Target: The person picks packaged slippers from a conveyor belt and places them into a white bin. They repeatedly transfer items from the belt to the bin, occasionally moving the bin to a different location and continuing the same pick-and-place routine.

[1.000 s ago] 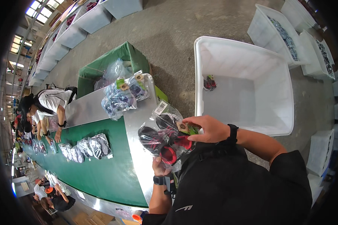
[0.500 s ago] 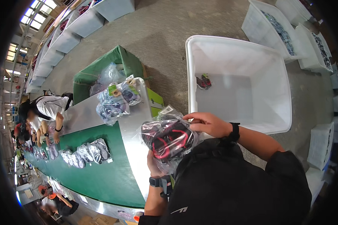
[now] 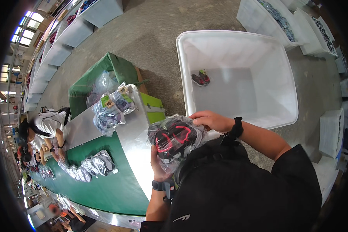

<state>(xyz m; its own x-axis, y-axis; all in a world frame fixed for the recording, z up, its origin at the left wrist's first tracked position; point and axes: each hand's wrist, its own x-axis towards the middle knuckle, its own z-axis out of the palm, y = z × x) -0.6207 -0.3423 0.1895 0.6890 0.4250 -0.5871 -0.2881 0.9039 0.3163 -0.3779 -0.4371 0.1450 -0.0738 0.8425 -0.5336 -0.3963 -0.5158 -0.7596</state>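
Observation:
A clear plastic bag (image 3: 181, 149) with a pair of black shoes with pink-red trim is in front of my chest, above the metal end of the table. My left hand (image 3: 159, 165) supports it from the lower left, the thumb along its side. At the bag's upper right, my right hand (image 3: 214, 120) pinches the plastic with curled fingers. Beyond my right hand stands a large white bin (image 3: 236, 98), with a pair of dark shoes with red trim (image 3: 201, 78) lying on its floor at the left.
Bagged bluish shoes (image 3: 111, 110) lie on the metal table edge (image 3: 81, 133), beside a green-lined container (image 3: 81, 91). More bagged shoes (image 3: 92, 165) lie on the green belt (image 3: 104, 189). A co-worker (image 3: 46, 125) leans over it at left. Filled white bins (image 3: 96, 17) line the floor's far side.
The bagged shoes have turned in my hands, and the bag's loose upper end is now folded down. My view has shifted slightly; the co-worker's hands have moved along the bagged shoes.

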